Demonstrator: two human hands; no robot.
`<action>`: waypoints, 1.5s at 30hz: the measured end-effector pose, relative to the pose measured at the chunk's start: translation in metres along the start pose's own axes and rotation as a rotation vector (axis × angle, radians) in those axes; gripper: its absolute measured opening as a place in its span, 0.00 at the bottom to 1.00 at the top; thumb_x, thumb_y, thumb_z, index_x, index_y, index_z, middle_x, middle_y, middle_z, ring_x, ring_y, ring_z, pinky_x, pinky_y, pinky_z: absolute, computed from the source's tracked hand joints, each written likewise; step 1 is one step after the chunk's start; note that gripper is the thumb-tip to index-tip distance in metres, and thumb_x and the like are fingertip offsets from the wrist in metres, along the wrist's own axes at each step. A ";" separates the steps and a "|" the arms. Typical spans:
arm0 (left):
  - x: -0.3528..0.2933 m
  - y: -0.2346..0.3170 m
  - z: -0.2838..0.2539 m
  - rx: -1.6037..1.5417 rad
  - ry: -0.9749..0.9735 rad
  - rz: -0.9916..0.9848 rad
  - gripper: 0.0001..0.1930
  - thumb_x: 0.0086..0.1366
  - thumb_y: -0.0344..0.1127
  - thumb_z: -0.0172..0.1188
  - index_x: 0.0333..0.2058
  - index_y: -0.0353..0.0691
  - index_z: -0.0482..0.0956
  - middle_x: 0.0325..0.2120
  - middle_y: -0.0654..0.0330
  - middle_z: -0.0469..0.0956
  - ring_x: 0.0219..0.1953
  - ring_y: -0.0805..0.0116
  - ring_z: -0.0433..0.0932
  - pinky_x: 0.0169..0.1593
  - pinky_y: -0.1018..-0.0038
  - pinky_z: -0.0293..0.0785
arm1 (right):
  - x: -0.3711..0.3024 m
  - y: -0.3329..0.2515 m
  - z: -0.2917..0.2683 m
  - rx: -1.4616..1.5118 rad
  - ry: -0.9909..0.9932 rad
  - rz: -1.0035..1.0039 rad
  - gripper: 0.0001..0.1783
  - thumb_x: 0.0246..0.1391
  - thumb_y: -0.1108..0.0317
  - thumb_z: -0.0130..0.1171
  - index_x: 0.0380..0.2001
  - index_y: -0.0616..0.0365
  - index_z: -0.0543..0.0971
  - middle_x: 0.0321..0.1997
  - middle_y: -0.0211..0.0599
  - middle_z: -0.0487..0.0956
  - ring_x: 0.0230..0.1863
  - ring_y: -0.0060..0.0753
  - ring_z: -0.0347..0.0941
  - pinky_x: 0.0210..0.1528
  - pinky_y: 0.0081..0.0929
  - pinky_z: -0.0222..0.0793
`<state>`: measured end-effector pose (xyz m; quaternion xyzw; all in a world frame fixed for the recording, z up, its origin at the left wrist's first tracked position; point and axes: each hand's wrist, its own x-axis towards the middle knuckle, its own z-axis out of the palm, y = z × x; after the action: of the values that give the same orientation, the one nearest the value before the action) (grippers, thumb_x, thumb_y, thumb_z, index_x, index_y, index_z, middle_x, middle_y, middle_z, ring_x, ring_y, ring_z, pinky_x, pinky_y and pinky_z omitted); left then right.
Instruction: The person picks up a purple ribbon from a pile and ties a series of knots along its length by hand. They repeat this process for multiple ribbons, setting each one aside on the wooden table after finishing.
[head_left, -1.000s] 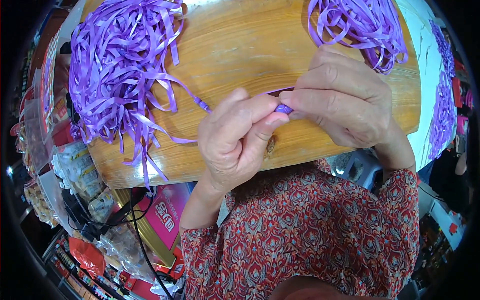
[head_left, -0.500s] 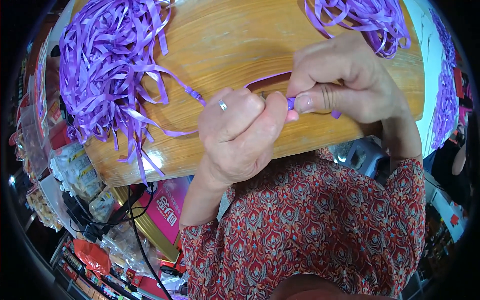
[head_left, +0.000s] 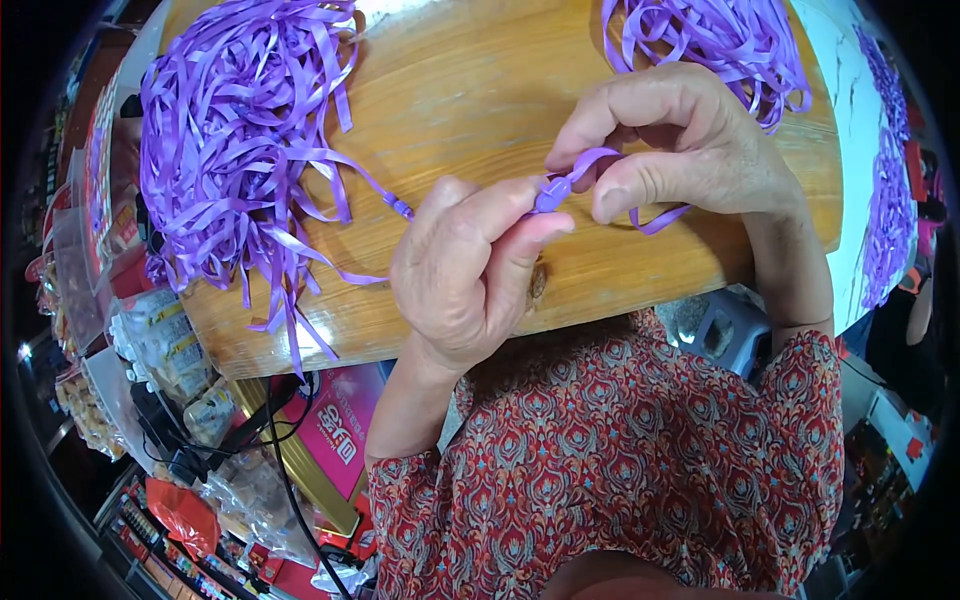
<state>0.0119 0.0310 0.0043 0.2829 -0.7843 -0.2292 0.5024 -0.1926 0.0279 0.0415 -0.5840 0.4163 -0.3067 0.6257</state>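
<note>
A small purple plastic buckle (head_left: 551, 193) on a purple lanyard strap (head_left: 598, 156) is pinched between the thumb and fingers of my left hand (head_left: 455, 265), which wears a ring. From the buckle the strap curves up and passes behind the thumb of my right hand (head_left: 690, 150). That hand is just right of the buckle, its thumb and index finger spread apart. Left of my left hand lies another strap end with a purple buckle (head_left: 398, 205), trailing from a big pile of purple lanyards (head_left: 240, 150).
A second heap of purple lanyards (head_left: 715, 45) lies at the far right of the wooden table (head_left: 450, 90). More purple straps (head_left: 885, 210) rest on a white surface beyond. Bags, a black cable (head_left: 285, 470) and a pink box (head_left: 340, 420) are below the left edge.
My right thumb and fingers have parted and come off the buckle, which now shows with its strap looping up. My left hand still pinches it. The view has shifted slightly.
</note>
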 end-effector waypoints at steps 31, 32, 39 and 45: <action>-0.008 0.004 -0.009 0.208 0.062 0.123 0.22 0.55 0.31 0.63 0.47 0.30 0.70 0.41 0.52 0.67 0.40 0.57 0.70 0.44 0.67 0.68 | -0.007 -0.014 -0.019 -0.042 0.293 -0.239 0.05 0.52 0.74 0.57 0.32 0.63 0.79 0.29 0.29 0.77 0.31 0.17 0.72 0.34 0.18 0.69; -0.008 0.002 -0.007 0.182 0.079 0.123 0.20 0.55 0.30 0.63 0.46 0.31 0.71 0.41 0.52 0.68 0.40 0.57 0.70 0.42 0.67 0.68 | -0.010 -0.017 -0.031 -0.038 0.346 -0.258 0.05 0.53 0.74 0.57 0.32 0.62 0.78 0.28 0.29 0.77 0.31 0.17 0.72 0.34 0.17 0.68; -0.009 -0.002 -0.007 0.190 0.062 0.097 0.14 0.53 0.26 0.62 0.40 0.31 0.75 0.34 0.54 0.72 0.35 0.58 0.71 0.39 0.68 0.68 | -0.042 -0.045 -0.148 0.044 0.670 -0.598 0.11 0.56 0.68 0.53 0.39 0.63 0.77 0.36 0.34 0.78 0.37 0.19 0.71 0.42 0.17 0.66; -0.015 -0.009 -0.002 0.169 0.033 0.090 0.13 0.49 0.24 0.63 0.36 0.33 0.77 0.28 0.54 0.72 0.29 0.59 0.71 0.34 0.68 0.67 | -0.035 -0.062 -0.179 -0.393 1.021 -0.396 0.08 0.53 0.67 0.56 0.33 0.60 0.78 0.32 0.32 0.77 0.35 0.23 0.71 0.35 0.17 0.65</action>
<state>0.0211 0.0345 -0.0109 0.2927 -0.8043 -0.1346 0.4993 -0.3598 -0.0345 0.1133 -0.5340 0.5973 -0.5776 0.1565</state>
